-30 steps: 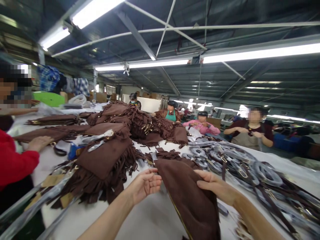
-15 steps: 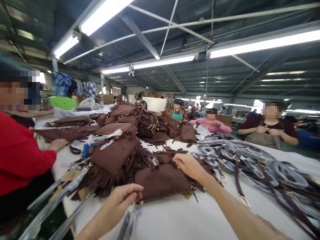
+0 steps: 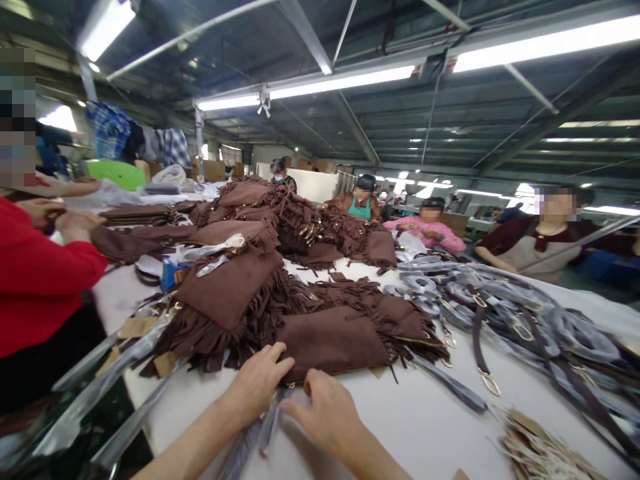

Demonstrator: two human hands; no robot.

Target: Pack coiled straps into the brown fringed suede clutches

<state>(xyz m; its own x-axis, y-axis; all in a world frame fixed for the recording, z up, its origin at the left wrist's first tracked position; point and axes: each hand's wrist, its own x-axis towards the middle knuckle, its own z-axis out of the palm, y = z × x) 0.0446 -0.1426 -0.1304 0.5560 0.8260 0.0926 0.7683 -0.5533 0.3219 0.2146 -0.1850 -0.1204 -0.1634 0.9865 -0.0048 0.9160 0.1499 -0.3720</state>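
Fabric on the brown pouch (image 3: 330,340), lower centre on the counter (image 3: 410,420), seems light and floppy, best taken by its zipped corner. The left hand (image 3: 260,380) touches there, fingers bent; the right hand (image 3: 330,410) curls beside it, its grip unclear.

From here it's a factory workshop: tube lights (image 3: 345,83) under metal roof beams, and brown fringed bags (image 3: 235,287) heaped mid-frame on a long counter (image 3: 400,413).

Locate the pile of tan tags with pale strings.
Head view, lower right: the tag pile lies on the white table, right of the right hand, beside the dark straps.
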